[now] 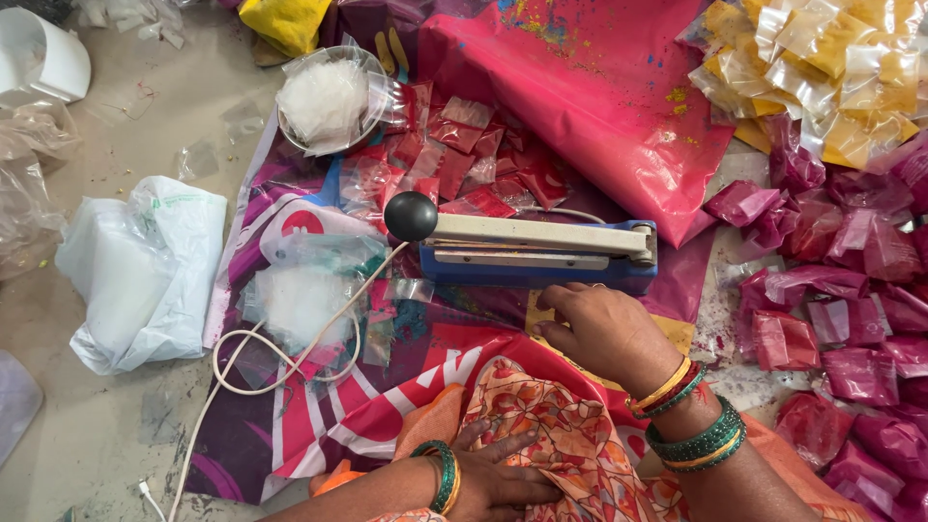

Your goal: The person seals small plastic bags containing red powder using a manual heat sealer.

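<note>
The right hand (pixel 604 329) rests, fingers loosely spread, just near the blue heat sealer (pixel 537 253), the left hand (pixel 498 478) flat on orange cloth (pixel 561 440), while the far-left steel bowl (pixel 329 101) holds white crystals.

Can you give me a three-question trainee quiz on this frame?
1. True or false: the right hand grips the black knob of the blue heat sealer.
2. Where does the left hand rest: A) on the orange printed cloth, B) on the steel bowl, C) on the white cable?
3. What colour are the filled pouches to the right of the sealer?

Key: 1 false, it lies just in front of the sealer's base; 2 A; 3 pink.
</note>
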